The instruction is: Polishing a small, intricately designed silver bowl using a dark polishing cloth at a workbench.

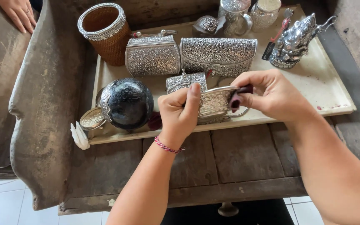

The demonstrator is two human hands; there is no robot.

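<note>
My left hand (pixel 179 111) grips a small embossed silver purse (pixel 213 103) from its left side, thumb up along its front. From the right, my right hand (pixel 271 93) pinches the purse's rim and a dark maroon lining or cloth (pixel 236 98) at its opening. The purse is held just above the front edge of a cream tray (pixel 330 89). A red string bracelet circles my left wrist.
On the tray stand two larger silver purses (pixel 153 54) (pixel 218 55), a smaller one (pixel 185 80), a dark round box (pixel 126 103), a woven cup (pixel 104 31), silver jars (pixel 235 14) and a silver figurine (pixel 293 41). Another person's hand (pixel 18 13) rests at top left.
</note>
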